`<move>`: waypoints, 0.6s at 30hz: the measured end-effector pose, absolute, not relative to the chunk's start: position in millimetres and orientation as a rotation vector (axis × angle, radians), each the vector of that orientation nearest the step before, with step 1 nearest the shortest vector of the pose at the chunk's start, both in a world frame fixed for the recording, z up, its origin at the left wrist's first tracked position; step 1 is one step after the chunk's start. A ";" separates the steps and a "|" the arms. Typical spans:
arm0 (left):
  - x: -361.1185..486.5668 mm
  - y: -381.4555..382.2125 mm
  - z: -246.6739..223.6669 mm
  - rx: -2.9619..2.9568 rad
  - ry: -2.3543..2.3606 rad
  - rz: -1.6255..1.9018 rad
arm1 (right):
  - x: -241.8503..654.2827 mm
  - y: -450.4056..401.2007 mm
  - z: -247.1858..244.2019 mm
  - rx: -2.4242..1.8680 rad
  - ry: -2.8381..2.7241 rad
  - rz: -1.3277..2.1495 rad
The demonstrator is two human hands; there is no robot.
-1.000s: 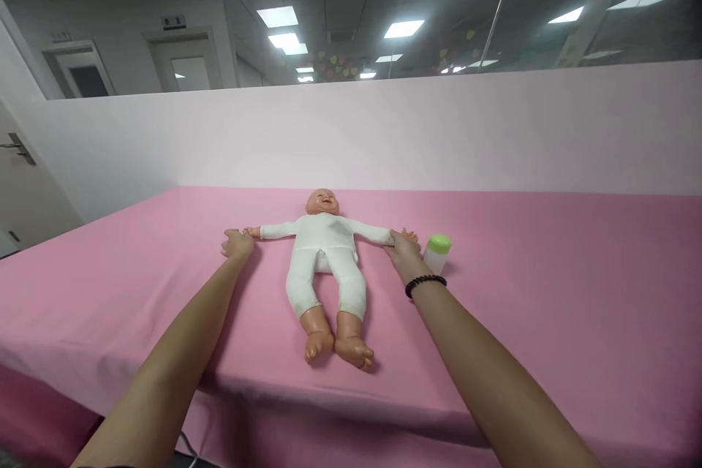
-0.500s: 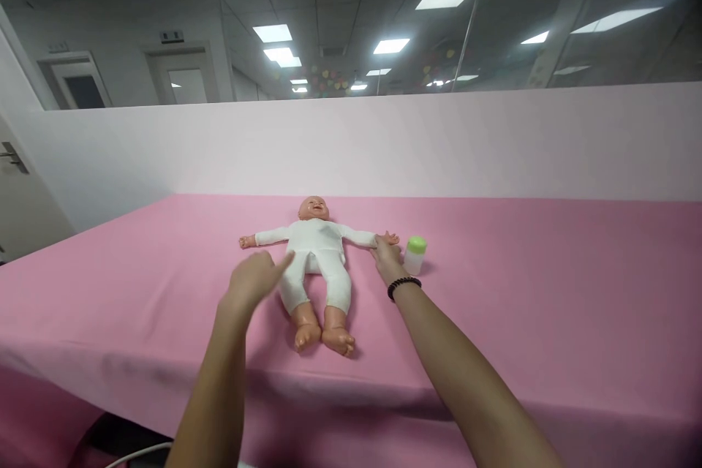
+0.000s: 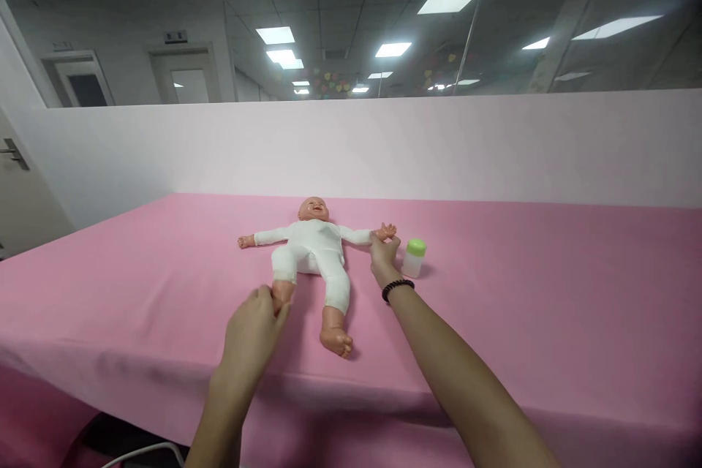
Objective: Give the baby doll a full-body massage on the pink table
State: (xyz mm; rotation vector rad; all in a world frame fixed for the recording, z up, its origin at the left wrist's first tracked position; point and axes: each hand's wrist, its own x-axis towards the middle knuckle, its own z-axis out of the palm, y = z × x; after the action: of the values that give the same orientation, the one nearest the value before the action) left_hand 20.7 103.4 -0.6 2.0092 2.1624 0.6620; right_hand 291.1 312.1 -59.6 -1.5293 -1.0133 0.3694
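A baby doll [image 3: 315,238] in a white suit lies on its back on the pink cloth, head away from me and arms spread wide. My left hand [image 3: 255,325] is closed around the doll's foot [image 3: 284,292] on the left side, and that leg is bent and raised outward. The doll's other leg [image 3: 334,300] lies stretched toward me. With my right hand [image 3: 384,256], which has a dark beaded band at the wrist, I grip the doll's arm near its hand [image 3: 387,229]. Just right of my right hand stands a small bottle [image 3: 414,259] with a green cap.
A pink cloth [image 3: 521,307] covers the wide table, its front edge draping down toward me. Behind the table runs a white low wall [image 3: 384,150] with glass above it. A white cable [image 3: 148,451] shows below the table edge at lower left.
My left hand has come down from beside the doll's hip and taken hold of its foot. That leg is now lifted and swung left. My right hand stays at the arm.
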 end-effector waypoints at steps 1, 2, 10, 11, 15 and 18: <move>19.9 111.4 7.3 2.038 2.176 0.787 | 285.9 308.3 -53.1 -1.476 -0.962 0.374; 21.8 121.9 15.4 2.073 2.169 0.911 | 280.5 304.3 -47.0 -1.410 -0.947 0.362; 74.3 201.2 39.3 2.355 1.939 0.725 | 247.4 277.9 -34.5 -0.990 -1.843 -0.053; 72.7 199.0 39.0 2.343 1.927 0.757 | 247.1 278.0 -33.9 -0.994 -1.838 -0.053; 33.7 160.6 33.8 2.173 1.876 1.028 | 258.9 286.0 -31.2 -1.154 -1.383 0.142; -7.2 118.1 15.9 1.988 2.015 1.069 | 277.6 292.3 -38.1 -1.401 -0.949 0.358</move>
State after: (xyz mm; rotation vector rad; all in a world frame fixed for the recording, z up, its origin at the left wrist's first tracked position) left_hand -7.2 118.1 15.9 1.9879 2.0153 1.0687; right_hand 277.6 292.3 -38.1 -1.4008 -0.9490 0.3576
